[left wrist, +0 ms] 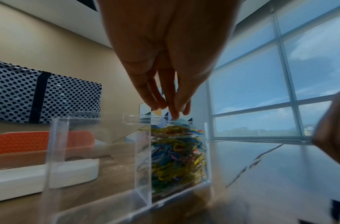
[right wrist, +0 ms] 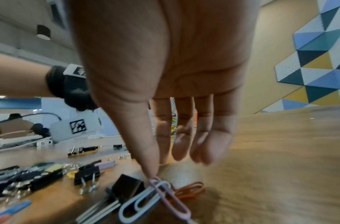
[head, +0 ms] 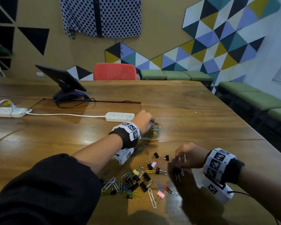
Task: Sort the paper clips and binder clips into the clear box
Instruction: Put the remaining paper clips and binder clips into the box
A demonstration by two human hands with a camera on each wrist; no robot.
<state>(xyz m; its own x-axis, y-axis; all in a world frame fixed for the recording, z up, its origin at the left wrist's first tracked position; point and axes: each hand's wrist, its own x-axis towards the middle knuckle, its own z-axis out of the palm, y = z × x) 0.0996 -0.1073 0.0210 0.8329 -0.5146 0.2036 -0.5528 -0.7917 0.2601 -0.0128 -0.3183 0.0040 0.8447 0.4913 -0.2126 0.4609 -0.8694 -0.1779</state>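
The clear box (head: 150, 138) (left wrist: 56, 151) stands mid-table. Its right compartment is packed to the rim with coloured paper clips (left wrist: 178, 154); the compartment to the left looks empty. My left hand (head: 150, 121) (left wrist: 174, 112) hovers over the full side, fingertips bunched and pointing down. They touch a light-blue clip (left wrist: 181, 122) atop the heap; I cannot tell if they still pinch it. My right hand (head: 181, 158) (right wrist: 157, 169) pinches a pink paper clip (right wrist: 171, 198) and a pale blue one (right wrist: 140, 201) between thumb and forefinger. They dangle above the loose pile of clips (head: 136, 179).
Black, pink and yellow binder clips (head: 161, 171) and an orange paper clip (right wrist: 190, 191) lie scattered near the table's front. A green clip (head: 141, 148) lies before the box. A white power strip (head: 119, 116) sits behind it, a tablet on a stand (head: 62, 78) further back.
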